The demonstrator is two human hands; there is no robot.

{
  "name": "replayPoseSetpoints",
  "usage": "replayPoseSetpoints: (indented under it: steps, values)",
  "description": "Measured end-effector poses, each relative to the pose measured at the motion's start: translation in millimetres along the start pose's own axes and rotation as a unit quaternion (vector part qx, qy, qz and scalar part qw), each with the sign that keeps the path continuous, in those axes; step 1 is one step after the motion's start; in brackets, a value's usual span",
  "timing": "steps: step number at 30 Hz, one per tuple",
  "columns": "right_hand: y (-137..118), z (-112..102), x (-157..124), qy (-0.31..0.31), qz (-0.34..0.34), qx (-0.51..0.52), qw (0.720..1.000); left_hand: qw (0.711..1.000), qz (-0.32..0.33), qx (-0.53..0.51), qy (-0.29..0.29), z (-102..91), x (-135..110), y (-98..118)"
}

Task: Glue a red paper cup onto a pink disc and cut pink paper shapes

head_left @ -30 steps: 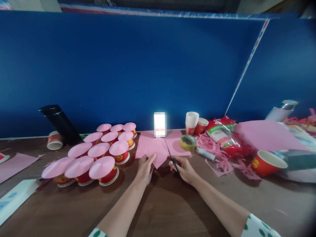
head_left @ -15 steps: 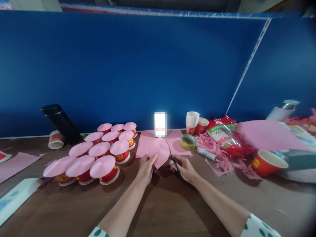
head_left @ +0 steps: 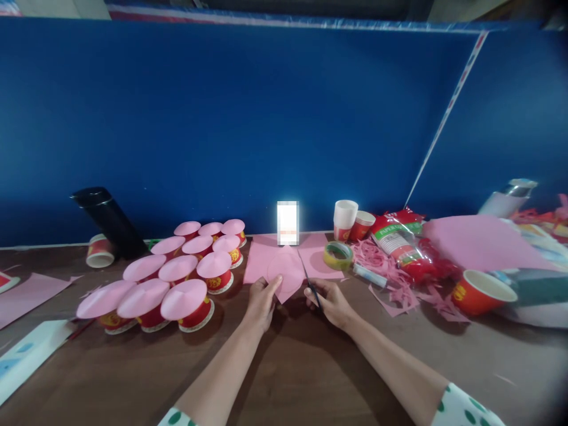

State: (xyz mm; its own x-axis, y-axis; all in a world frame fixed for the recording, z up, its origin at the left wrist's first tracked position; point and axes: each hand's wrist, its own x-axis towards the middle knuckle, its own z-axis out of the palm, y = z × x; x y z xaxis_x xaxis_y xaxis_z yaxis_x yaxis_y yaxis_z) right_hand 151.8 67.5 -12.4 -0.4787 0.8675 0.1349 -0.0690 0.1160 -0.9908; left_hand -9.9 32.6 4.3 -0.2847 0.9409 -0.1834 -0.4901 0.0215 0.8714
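My left hand [head_left: 262,299] pinches the lower left edge of a piece of pink paper [head_left: 289,277], thumb on top. A curved outline shows faintly on that paper. Dark scissors [head_left: 313,286] are gripped in my right hand [head_left: 329,300], with the blades pointing away from me along the paper's right side. Behind the held piece lie flat pink sheets [head_left: 260,260]. A bright pixelated patch hides whatever stands at their back edge. Whether the blades are apart is too fine to tell.
Left stand several red paper cups topped with pink paper cones [head_left: 184,300]; beyond them leans a black bottle [head_left: 109,219]. To the right are a tape roll [head_left: 338,256], stacked cups [head_left: 345,222], a glue stick [head_left: 370,276], pink shreds, a red packet [head_left: 402,236] and a tilted cup [head_left: 481,294].
Both hands hold almost the same place. The view has shifted very slightly, and no object has visibly been picked up or put down.
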Motion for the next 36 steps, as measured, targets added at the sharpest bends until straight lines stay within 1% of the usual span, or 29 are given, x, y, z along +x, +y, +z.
replayPoseSetpoints:
  steps: [5,10,17,21,24,28,36]
  values:
    - [-2.8,0.5,-0.8,0.001,0.000,-0.013,1.000,1.000,0.010,-0.006,-0.002,-2.7,2.8,-2.9]
    - [-0.8,0.1,-0.7,-0.005,-0.006,-0.016,1.000,1.000,0.002,-0.007,0.000,-4.3,3.7,-3.6]
    - [-2.4,0.9,-0.6,-0.008,-0.001,-0.016,1.000,1.000,0.011,-0.020,0.010,-3.3,3.5,-2.6]
    - [-0.5,0.4,-0.3,-0.009,0.000,-0.014,1.000,1.000,0.014,-0.010,-0.004,-0.5,1.3,-0.5]
    - [1.4,0.0,-0.7,-0.011,0.000,-0.004,1.000,1.000,0.016,-0.016,0.000,0.3,1.2,-0.8]
    - [1.8,0.1,-0.8,-0.011,0.007,0.005,1.000,1.000,0.021,-0.018,-0.003,-0.8,3.2,-3.2]
    - [1.9,-0.1,0.0,-0.011,0.000,-0.003,1.000,0.999,0.019,-0.021,-0.016,-2.6,3.6,-4.6]
